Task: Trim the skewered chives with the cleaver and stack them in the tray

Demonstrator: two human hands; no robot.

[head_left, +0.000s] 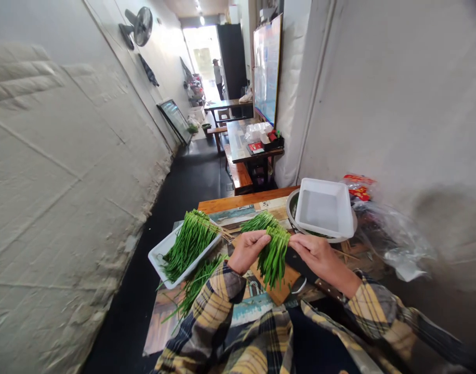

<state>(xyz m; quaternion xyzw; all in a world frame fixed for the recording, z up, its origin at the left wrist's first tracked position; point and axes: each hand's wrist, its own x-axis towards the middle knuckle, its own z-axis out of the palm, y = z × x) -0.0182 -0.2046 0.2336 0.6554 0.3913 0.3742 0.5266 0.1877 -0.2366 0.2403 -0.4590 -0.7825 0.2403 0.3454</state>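
One patchwork-top desk (228,215) carries everything. On its right, a metal bowl (290,212) with a white tray (324,203) perched on it; at left, a second tray (157,259) loaded with rows of skewered greens (193,234), seemingly jutting past the desk edge. Cutting board (283,292) mid-front, partly hidden. Loose greens (197,288) lie by the left sleeve, another pile (257,222) just beyond the hands. Held bunch (275,257): between both hands, above the board, long leaves hanging down. Left hand (248,251): fingers pinching the bunch's left end. Right hand (319,259): fingertips pinched at its right end, probably on a stick; stick too hidden to confirm.

Risks: loaded tray could tip if the left arm knocks its overhanging side; perched tray could slide if the bowl gets bumped. Protruding stick ends (225,234) could snag the left sleeve. Stalks may split or drop if squeezed hard; a stick point could prick fingers.

Writing: wall board (267,67) has text lines, unreadable. Red packet (358,193) has yellow marks, illegible. No brand readable.
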